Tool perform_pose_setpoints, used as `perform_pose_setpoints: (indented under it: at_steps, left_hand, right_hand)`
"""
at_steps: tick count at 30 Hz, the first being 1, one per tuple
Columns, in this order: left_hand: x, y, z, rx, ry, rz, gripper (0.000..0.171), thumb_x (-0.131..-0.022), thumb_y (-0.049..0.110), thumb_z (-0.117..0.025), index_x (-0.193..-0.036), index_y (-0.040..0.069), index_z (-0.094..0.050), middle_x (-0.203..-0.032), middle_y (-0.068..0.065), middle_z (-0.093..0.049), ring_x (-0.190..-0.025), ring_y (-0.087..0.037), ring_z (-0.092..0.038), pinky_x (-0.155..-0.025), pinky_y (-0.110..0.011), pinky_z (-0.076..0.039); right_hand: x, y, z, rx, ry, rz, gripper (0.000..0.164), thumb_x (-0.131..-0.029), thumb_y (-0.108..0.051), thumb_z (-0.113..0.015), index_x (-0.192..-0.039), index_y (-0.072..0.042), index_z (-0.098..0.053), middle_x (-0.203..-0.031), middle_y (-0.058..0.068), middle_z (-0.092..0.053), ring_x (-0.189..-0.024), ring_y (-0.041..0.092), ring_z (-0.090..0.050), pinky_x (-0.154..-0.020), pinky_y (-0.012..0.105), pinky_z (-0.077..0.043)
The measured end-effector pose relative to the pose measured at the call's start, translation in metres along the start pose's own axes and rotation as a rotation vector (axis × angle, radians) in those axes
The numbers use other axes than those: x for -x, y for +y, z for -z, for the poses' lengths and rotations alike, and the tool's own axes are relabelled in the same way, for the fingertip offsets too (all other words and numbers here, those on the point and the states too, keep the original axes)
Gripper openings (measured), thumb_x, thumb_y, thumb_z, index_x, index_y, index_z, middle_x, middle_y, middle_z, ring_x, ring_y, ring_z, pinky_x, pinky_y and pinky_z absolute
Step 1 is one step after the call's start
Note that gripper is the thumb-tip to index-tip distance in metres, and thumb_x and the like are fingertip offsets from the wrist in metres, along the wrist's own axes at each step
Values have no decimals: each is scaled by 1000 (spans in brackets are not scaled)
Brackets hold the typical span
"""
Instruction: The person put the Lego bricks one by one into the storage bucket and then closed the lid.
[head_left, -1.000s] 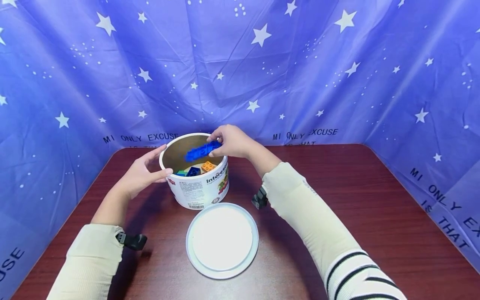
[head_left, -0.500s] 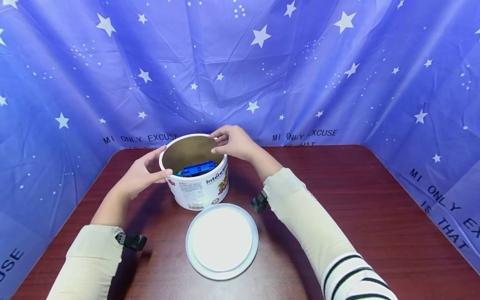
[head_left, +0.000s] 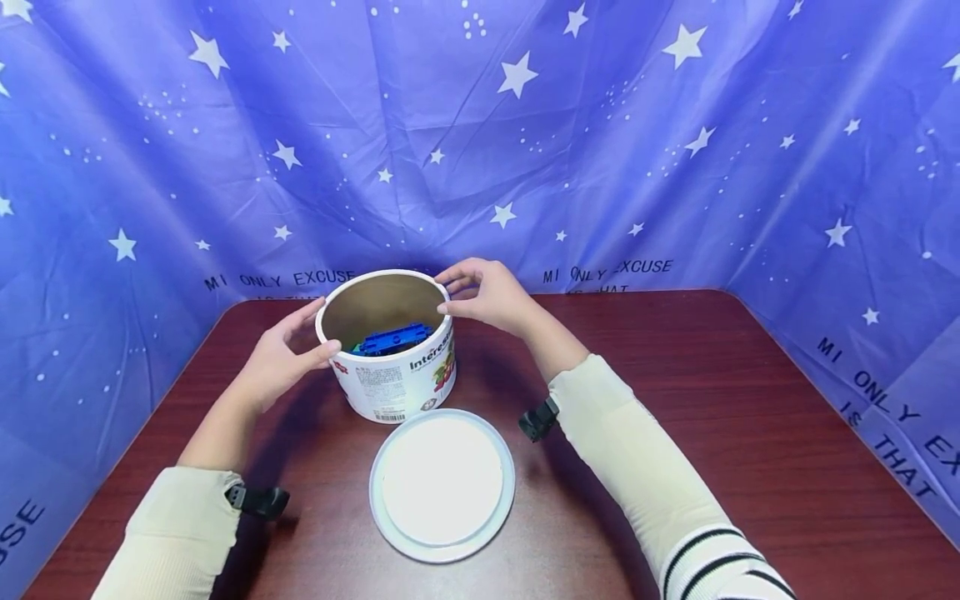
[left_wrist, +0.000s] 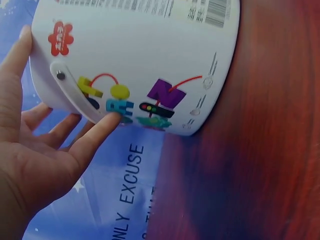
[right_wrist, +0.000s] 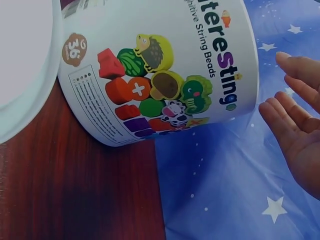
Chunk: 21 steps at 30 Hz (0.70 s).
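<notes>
A white printed bucket [head_left: 378, 390] stands with its top uncovered at the table's far side. Inside lies a long blue toy block piece [head_left: 397, 337], with a bit of green beside it; whatever lies underneath is hidden. My left hand [head_left: 281, 358] holds the bucket's left side, thumb at the front of the rim. In the left wrist view, fingers of this hand [left_wrist: 45, 160] touch the wall near the bucket's white handle [left_wrist: 75, 92]. My right hand [head_left: 495, 296] is by the right rim, fingers extended and holding nothing; the right wrist view has this hand [right_wrist: 300, 105] just off the bucket.
A round white lid [head_left: 442, 483] lies flat on the dark red wooden table [head_left: 675, 417], in front of the bucket. Behind the table hangs a blue curtain [head_left: 420, 125] with white stars. Each wrist carries a small black camera [head_left: 258, 502].
My right hand has let go of the blue block piece, which dropped into the bucket and covers the blocks there. That hand then drew back rightward to the rim. My left hand keeps its hold.
</notes>
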<state>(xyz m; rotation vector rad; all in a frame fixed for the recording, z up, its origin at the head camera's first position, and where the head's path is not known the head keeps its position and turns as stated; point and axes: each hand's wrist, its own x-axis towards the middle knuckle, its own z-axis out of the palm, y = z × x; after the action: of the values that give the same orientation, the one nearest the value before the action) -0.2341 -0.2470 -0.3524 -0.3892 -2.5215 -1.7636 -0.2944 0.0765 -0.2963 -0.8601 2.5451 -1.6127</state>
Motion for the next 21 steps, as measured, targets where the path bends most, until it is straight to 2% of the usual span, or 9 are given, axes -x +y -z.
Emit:
perform_pose_setpoints:
  at_steps: [5,7,9,13,16,21]
  left_hand:
    - [10,-2,-4,-45,102,-48,69,-89,18,-74,-147,4,-41,-131,-27,-55,-110,-18,-60,-77,-24,-58]
    - [15,-2,-5,-57,139,-67,65,-87,18,-75,-144,3,-46,-125,-27,-59,-104,-10,-62,-77,-20,-57]
    - [19,-1,-5,-40,163,-86,62,-86,16,-76,-140,1,-50,-122,-27,-61,-101,-6,-62,-77,-20,-57]
    - [26,1,-5,33,164,-102,59,-85,7,-76,-137,-5,-51,-118,-21,-64,-101,-7,-63,-77,-23,-58]
    - [31,1,-5,64,153,-97,60,-83,3,-76,-136,-6,-50,-115,-9,-67,-103,-10,-62,-76,-24,-59]
    - [39,0,-5,39,129,-79,59,-84,5,-76,-137,-3,-52,-115,7,-65,-106,-12,-61,-77,-23,-59]
  right_hand:
    - [15,7,3,-22,43,78,36,-78,-5,-82,-111,1,-69,-112,11,-65,-101,25,-64,-91,39,-56]
    - [21,10,4,-36,60,93,35,-77,-4,-81,-110,1,-69,-111,11,-65,-101,25,-64,-92,40,-55]
    - [28,14,7,-39,73,91,35,-78,-4,-81,-110,0,-70,-112,11,-65,-102,26,-64,-92,38,-55]
    - [43,20,13,-21,87,53,35,-78,-6,-80,-111,0,-69,-113,12,-66,-103,31,-63,-92,37,-55]
    - [55,25,18,6,97,23,35,-78,-7,-80,-111,-1,-69,-111,11,-66,-104,33,-63,-92,37,-54]
    - [73,33,25,43,110,3,36,-78,-7,-81,-111,-3,-69,-111,9,-67,-101,29,-65,-91,40,-55]
